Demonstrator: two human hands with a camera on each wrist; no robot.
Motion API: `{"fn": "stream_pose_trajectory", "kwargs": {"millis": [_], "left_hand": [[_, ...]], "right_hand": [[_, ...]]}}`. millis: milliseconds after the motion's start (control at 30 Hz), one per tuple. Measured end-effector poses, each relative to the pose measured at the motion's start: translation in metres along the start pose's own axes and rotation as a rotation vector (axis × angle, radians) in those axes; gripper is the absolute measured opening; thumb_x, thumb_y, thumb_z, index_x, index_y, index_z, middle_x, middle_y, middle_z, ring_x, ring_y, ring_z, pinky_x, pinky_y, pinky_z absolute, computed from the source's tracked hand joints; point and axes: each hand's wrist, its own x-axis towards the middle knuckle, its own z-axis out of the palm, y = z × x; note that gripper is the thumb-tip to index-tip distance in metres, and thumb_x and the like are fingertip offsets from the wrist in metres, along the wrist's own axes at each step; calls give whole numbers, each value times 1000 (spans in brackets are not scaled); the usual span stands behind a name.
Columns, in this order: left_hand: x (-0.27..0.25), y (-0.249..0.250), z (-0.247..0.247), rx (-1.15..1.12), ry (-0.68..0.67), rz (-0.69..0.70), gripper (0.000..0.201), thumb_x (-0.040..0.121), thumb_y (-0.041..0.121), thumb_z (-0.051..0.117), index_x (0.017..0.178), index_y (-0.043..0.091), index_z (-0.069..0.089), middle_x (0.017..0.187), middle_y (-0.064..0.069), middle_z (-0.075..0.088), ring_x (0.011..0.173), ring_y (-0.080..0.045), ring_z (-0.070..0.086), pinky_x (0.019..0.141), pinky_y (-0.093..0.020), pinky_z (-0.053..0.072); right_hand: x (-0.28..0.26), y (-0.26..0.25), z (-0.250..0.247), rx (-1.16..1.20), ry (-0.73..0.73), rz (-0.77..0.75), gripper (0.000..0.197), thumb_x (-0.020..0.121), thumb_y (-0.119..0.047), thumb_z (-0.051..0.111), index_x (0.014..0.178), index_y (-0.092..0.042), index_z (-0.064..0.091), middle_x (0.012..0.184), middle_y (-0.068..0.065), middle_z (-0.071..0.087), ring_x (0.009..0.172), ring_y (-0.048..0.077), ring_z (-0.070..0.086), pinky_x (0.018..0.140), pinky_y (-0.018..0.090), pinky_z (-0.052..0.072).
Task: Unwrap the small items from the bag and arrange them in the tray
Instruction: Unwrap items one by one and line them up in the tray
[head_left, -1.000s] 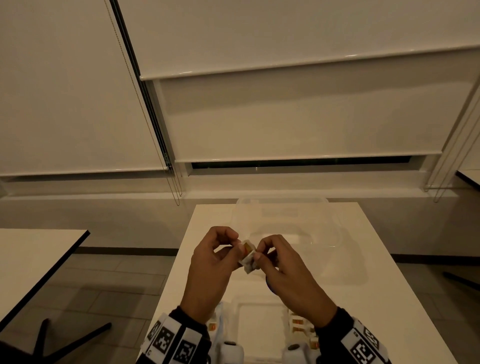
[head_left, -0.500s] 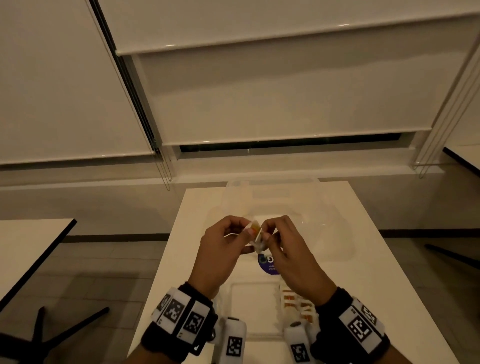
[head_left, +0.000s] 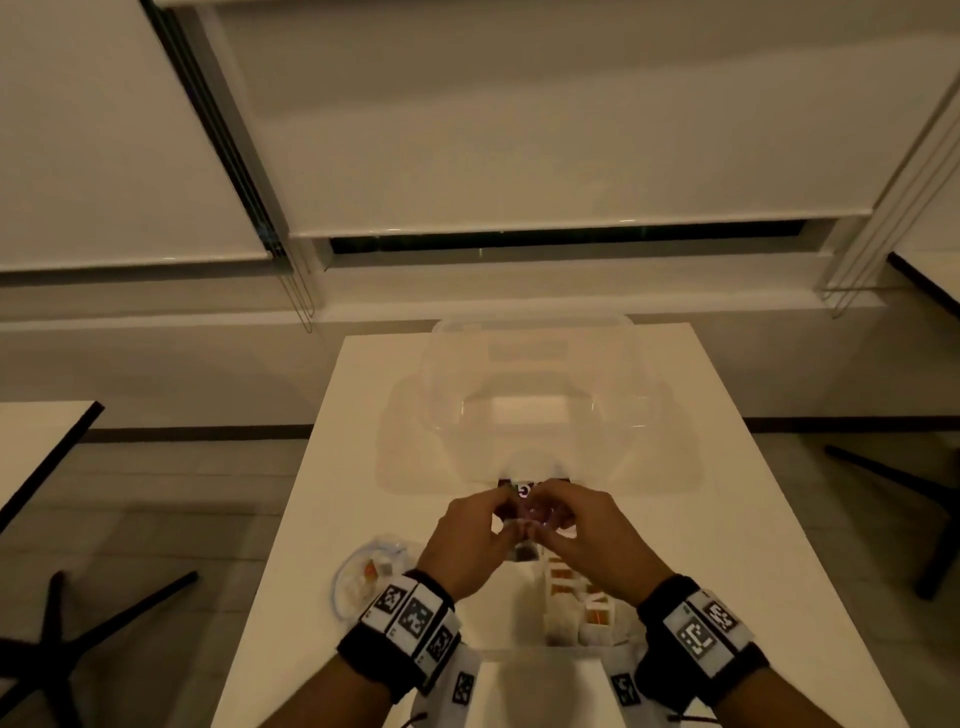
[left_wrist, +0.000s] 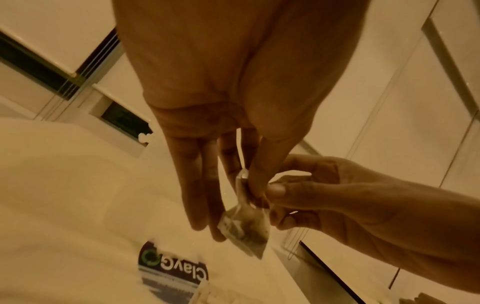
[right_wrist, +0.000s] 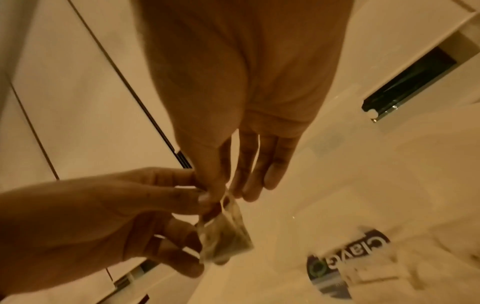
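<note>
Both hands meet over the white table, just beyond the white tray (head_left: 511, 608). My left hand (head_left: 498, 525) and right hand (head_left: 545, 527) each pinch the clear wrapper of one small wrapped item (left_wrist: 244, 228), which hangs below the fingertips. In the left wrist view the left hand (left_wrist: 241, 197) holds the wrapper's top while the right hand (left_wrist: 275, 197) grips its side. The right wrist view shows the wrapped item (right_wrist: 226, 236) between the right hand (right_wrist: 223, 191) and the left hand (right_wrist: 200, 201). Several unwrapped items (head_left: 576, 592) stand along the tray's right side. A clear bag (head_left: 363, 571) lies left of my left wrist.
A large clear plastic container (head_left: 530, 405) stands at the far end of the table. A dark round sticker (left_wrist: 172, 269) lies on clear plastic under the hands. Other tables (head_left: 31, 441) and chair legs (head_left: 78, 623) flank the table.
The view has tilted down and the hands have dropped closer to the table, still holding the wrapped item together. The clear bag has come into view at the left.
</note>
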Motion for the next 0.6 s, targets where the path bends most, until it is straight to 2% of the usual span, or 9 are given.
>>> {"fn": "stream_pose_trajectory", "kwargs": {"millis": [67,133,200,267,367,433,500,600], "left_hand": [[6,-6,4,-64,6,-51,9,91,32,70,95,26,65,91,7,70,59,0,59,63,-20,49],[12,-15,7,-200,54,-157,22,85,36,77,98,24,63,85,8,71,57,0,61,55,-14,44],[14,-27,13,-244,72,-227,24,82,32,81,96,22,64,81,7,71,60,0,63,53,-11,43],[15,-40,24,-187,55,-243,14,82,24,80,87,21,68,81,7,71,64,1,63,57,-8,44],[17,-57,39,-166,47,-284,12,82,12,74,78,22,68,79,4,73,66,-3,64,65,-14,50],[19,-68,49,-188,41,-340,17,84,7,69,75,22,68,76,1,73,65,-10,67,62,-15,51],[22,-77,56,-237,33,-393,20,85,5,66,73,21,67,74,-2,73,64,-15,70,55,-14,50],[29,-86,64,-277,-1,-466,20,86,7,68,72,21,64,73,-4,71,64,-17,69,56,-19,52]], "right_hand": [[8,10,8,13,23,32,10,90,-18,69,98,-24,67,92,-8,70,83,6,65,77,16,51],[17,20,13,37,64,67,15,90,-9,68,89,-23,67,89,-6,71,82,7,67,76,14,51],[24,30,17,67,69,113,18,87,-5,69,86,-23,66,85,-6,72,79,7,68,74,15,53],[29,41,22,79,40,148,18,85,-4,71,83,-21,67,80,-4,73,75,7,69,73,19,56],[35,54,31,36,-21,200,22,82,-4,72,77,-25,68,77,-5,72,72,8,68,69,20,53],[38,60,36,-54,-37,224,20,82,-7,73,77,-26,68,82,-7,71,74,8,66,70,20,51],[41,66,41,-221,-46,202,11,82,-14,73,82,-25,70,90,-6,65,81,12,61,76,27,52],[46,76,45,-332,-62,218,3,83,-22,73,84,-23,71,92,-5,56,87,13,55,79,30,50]]}}
